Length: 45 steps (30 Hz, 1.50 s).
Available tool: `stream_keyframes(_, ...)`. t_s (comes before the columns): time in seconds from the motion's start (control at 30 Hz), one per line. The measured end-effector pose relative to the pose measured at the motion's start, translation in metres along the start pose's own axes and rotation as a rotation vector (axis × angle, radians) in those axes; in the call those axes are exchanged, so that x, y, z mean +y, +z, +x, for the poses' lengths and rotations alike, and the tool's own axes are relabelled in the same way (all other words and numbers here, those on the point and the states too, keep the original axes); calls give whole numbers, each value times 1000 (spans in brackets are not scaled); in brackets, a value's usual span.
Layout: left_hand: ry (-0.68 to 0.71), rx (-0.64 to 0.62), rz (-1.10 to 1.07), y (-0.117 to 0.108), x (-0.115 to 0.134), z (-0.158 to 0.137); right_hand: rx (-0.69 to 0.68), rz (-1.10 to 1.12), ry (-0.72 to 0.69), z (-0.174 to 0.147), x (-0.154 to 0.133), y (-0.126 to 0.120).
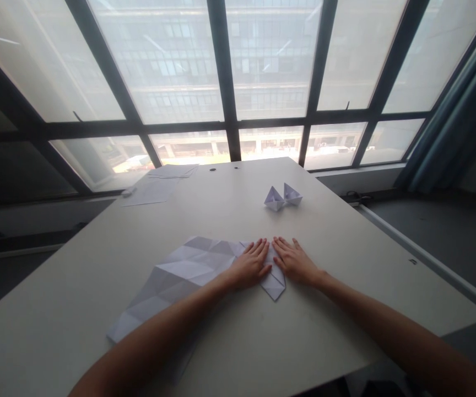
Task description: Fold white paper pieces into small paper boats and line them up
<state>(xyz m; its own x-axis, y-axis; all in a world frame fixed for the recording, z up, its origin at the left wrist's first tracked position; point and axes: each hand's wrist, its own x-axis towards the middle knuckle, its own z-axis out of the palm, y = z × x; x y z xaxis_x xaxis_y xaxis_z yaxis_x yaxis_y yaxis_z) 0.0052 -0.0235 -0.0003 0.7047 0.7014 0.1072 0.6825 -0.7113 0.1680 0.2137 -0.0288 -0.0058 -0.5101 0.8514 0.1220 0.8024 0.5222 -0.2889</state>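
A large white sheet of paper (180, 270), marked with a grid of creases, lies on the table and spreads to the left, partly under my left forearm. Its right end is folded into a narrow strip with a pointed near tip. My left hand (251, 264) lies flat on the folded part, fingers stretched forward. My right hand (293, 260) rests flat along the strip's right edge, its fingertips close to those of my left hand. Both palms cover some of the folds. Beyond my hands stand two small folded paper boats (274, 199), side by side.
The white table (230, 215) runs up to the windows. Flat paper sheets (151, 190) lie at its far left, with a small white object (128, 192) by their edge. A blue curtain (448, 116) hangs at the right. The table's right edge drops to a grey floor.
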Motion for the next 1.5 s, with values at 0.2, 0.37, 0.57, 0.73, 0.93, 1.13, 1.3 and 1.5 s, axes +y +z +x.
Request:
stream_keyframes(0.2, 134, -53, -113, -20, -1, -5, -74, -19, 21, 2, 31, -14)
stream_keyframes(0.37, 224, -56, -160, -34, 6, -8, -52, -3, -31, 4, 52, -24)
stream_keyframes(0.57, 205, -4, -210, -35, 10, -5, 141, 92, -143, -3, 27, -37)
stream_keyframes(0.73, 144, 106, -256, -23, 3, -2, 9, 253, -248, -16, 7, -54)
stream_keyframes(0.93, -23, 208, -120, -16, -5, -1, 54, 126, -111, -18, 12, -49)
stream_keyframes(1.13, 141, 201, 31, -19, -5, -1, 152, -96, -19, -16, 7, -38)
stream_keyframes(1.3, 183, 49, -72, -15, 4, -2, 129, -81, -61, -13, -11, -6)
stream_keyframes(1.5, 74, -34, -33, -10, 3, -3, -42, 3, -81, -6, 0, 3)
